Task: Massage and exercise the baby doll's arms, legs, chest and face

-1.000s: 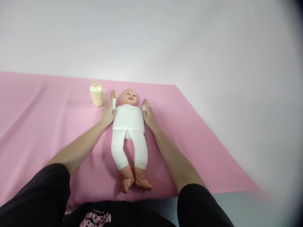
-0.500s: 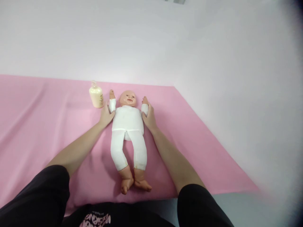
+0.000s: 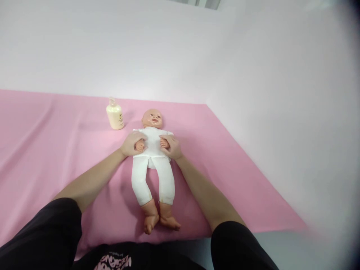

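Observation:
A baby doll [image 3: 153, 165] in white clothes lies on its back on a pink sheet [image 3: 56, 157], head away from me and bare feet toward me. My left hand [image 3: 132, 143] grips the doll's arm on the left side and holds it folded over the chest. On the other side my right hand [image 3: 171, 146] holds the second arm the same way. Both small doll hands rest on the white torso between my hands.
A cream pump bottle [image 3: 114, 115] stands on the sheet just left of the doll's head. The sheet's right edge runs diagonally from behind the doll to the near right, with a white surface [image 3: 281, 112] beyond. My black sleeves fill the bottom.
The doll's arms were raised beside its head; both my hands have brought them down and inward onto its chest.

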A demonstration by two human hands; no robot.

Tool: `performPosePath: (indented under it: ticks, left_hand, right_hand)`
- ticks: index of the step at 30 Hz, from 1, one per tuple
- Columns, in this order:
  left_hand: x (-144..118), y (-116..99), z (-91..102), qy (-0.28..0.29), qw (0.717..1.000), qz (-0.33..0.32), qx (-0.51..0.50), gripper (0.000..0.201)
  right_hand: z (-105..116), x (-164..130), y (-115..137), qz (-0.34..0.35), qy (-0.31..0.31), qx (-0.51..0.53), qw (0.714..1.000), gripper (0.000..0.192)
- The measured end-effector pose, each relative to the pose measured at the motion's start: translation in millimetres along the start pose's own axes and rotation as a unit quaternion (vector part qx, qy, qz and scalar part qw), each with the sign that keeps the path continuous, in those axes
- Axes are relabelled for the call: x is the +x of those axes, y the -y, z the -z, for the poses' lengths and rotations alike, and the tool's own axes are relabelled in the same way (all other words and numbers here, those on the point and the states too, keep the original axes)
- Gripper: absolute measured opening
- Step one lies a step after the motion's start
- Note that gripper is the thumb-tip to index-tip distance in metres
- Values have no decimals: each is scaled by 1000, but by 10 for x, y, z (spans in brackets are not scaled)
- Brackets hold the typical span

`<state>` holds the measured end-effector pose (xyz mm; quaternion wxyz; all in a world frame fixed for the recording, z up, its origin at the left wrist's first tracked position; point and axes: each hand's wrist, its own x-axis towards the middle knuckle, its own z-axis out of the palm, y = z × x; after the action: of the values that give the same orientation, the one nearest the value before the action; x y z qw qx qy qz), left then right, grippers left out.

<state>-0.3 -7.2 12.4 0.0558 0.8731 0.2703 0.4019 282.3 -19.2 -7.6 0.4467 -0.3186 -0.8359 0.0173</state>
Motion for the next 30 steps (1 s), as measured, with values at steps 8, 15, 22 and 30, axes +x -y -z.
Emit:
performPosePath:
  ticks: [8, 15, 22, 30]
  left_hand:
    - [-46, 148, -166, -115, 982, 147, 11, 70]
    - [-98, 458, -260, -122, 967, 223, -5, 80]
    - [-203, 671, -313, -107, 957, 269, 24, 66]
    - [-170, 641, -231, -74, 943, 317, 72, 61]
  right_hand:
    - [-124, -6, -184, -105, -102, -42, 988, 63]
    - [-192, -40, -439, -200, -93, -82, 972, 61]
    - [-168, -123, -627, -247, -59, -18, 967, 44]
    - [-167, -117, -628, -258, -38, -10, 965, 45]
